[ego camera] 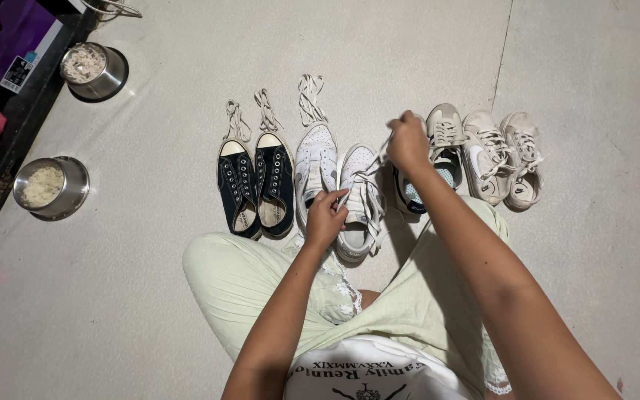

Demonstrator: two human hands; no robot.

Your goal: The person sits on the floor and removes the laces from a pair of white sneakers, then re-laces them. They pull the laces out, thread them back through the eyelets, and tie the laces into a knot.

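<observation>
with the left hand (325, 217) pinching the flat white lace (368, 194) at the eyelets of the white leather sneaker (359, 200) mid-row and the right hand (407, 141) fisted around its raised end, keeping steady tension likely helps it thread evenly.

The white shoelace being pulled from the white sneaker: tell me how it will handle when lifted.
The white shoelace probably goes limp: it bends between the right hand and the white sneaker. It looks light, likely to dangle. The loose laces lie in curls, so it may tangle.
</observation>
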